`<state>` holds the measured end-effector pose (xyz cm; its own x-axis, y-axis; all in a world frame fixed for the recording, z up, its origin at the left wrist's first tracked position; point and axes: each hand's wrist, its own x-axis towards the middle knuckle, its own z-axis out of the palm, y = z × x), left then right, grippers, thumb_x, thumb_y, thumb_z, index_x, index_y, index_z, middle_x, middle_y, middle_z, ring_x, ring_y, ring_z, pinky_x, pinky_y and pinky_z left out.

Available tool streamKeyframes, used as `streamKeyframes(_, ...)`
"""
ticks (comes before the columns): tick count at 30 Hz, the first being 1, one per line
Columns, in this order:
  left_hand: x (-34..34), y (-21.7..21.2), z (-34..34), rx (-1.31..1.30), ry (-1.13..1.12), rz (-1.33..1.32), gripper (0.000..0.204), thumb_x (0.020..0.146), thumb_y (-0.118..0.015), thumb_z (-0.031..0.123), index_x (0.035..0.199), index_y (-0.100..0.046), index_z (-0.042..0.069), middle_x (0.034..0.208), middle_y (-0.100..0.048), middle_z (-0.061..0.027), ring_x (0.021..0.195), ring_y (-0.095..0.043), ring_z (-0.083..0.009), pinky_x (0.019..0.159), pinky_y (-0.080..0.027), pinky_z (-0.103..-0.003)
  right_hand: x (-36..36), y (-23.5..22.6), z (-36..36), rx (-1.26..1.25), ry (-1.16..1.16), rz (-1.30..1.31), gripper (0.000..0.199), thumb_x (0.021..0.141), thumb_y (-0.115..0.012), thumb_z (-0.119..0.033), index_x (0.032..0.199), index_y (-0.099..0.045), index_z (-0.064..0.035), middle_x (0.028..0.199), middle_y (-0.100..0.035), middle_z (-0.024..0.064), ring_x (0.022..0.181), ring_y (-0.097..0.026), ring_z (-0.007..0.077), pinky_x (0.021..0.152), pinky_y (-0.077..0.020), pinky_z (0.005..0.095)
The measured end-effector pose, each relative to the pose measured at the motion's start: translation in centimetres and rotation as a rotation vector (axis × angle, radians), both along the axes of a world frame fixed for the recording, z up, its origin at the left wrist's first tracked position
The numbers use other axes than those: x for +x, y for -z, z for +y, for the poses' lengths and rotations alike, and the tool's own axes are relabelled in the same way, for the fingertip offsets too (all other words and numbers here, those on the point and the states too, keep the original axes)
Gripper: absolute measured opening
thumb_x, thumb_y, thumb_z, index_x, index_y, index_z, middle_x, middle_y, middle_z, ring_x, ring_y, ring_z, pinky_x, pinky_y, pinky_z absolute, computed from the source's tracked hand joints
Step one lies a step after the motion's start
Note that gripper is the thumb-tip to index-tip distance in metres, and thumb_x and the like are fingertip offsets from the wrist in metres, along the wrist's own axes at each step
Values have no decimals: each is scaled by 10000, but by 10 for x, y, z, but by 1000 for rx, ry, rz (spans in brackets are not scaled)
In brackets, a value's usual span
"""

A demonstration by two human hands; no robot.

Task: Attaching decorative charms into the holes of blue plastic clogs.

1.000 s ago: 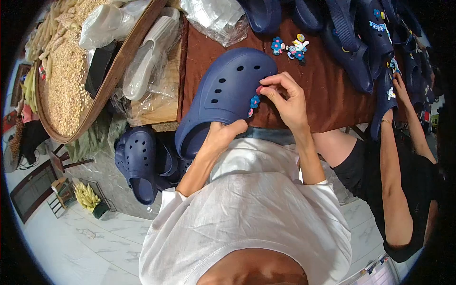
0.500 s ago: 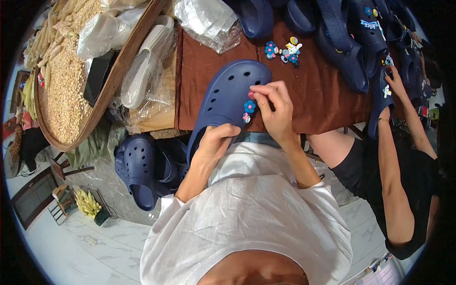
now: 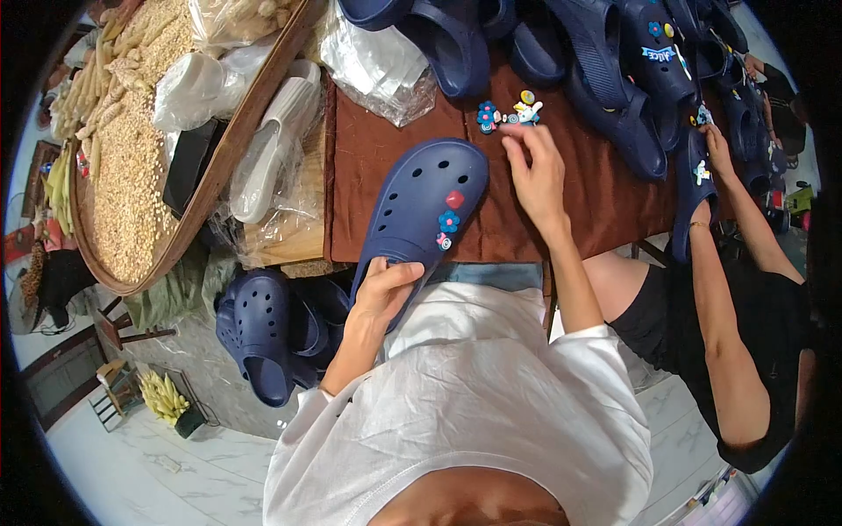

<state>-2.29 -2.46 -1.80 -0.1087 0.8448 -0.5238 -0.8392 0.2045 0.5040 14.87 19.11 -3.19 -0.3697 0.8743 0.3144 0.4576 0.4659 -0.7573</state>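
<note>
Navy clog [image 3: 419, 210] on brown cloth [image 3: 368, 175], long axis approx 1 → 7 o'clock, toe up-right, heel end off the table edge toward the body.
L hand [image 3: 379, 294] clamped on heel end at 7 o'clock of clog, thumb across the rim, fingers under. Holding it steady.
3 charms [image 3: 448, 221] already seated in the upper near its R edge: red square, blue flower, small pink/blue one, stacked along the axis.
R hand [image 3: 537, 171] off the clog, at approx 2 o'clock from the toe. Fingertips [image 3: 513, 140] pinched together at the loose charms [image 3: 509, 114]; cannot tell if 1 is already gripped or only touched.
Key relation: loose charms at 1 o'clock from clog toe, just beyond it, near but not touching. R hand much nearer them than L. Free holes on clog lie at 8 o'clock from R hand, short path across bare cloth, nothing between.

Around:
- Clear plastic bags [image 3: 377, 66] at 11 o'clock of the toe, apart from it.
- Row of navy clogs [image 3: 614, 79] along far edge, 12–2 o'clock, behind the charms.
- 2nd person's hand [image 3: 717, 149] at 3 o'clock on another clog [image 3: 693, 188], well apart from R hand.
- Round tray [image 3: 132, 167] w/ grain at 9–10 o'clock; pale sandal [image 3: 272, 145] on its rim.
- More navy clogs [image 3: 263, 333] on the floor at 8 o'clock, below L forearm.
</note>
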Motion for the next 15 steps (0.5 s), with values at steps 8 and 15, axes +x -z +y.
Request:
streamKeyframes(8, -8, 59, -24, 160, -25, -169, 579, 700, -602, -99, 1274, -532, -70, 1211, -615, -125, 1125, -603, -250, 1036, -439, -362, -11, 33, 46, 177, 71, -259, 186, 906, -685, -196, 1042, -696, -70, 1016, -611, 139, 961, -599, 342, 830, -483, 447)
streamKeyframes(15, 10, 14, 31, -132, -210, -136, 406, 903, -525, -101, 1307, -527, -56, 1330, -593, -160, 1203, -600, -260, 1053, -492, -402, -2, 28, 40, 110, 63, -119, 160, 883, -727, -192, 988, -711, -73, 943, -603, 98, 844, -627, 256, 758, -496, 378)
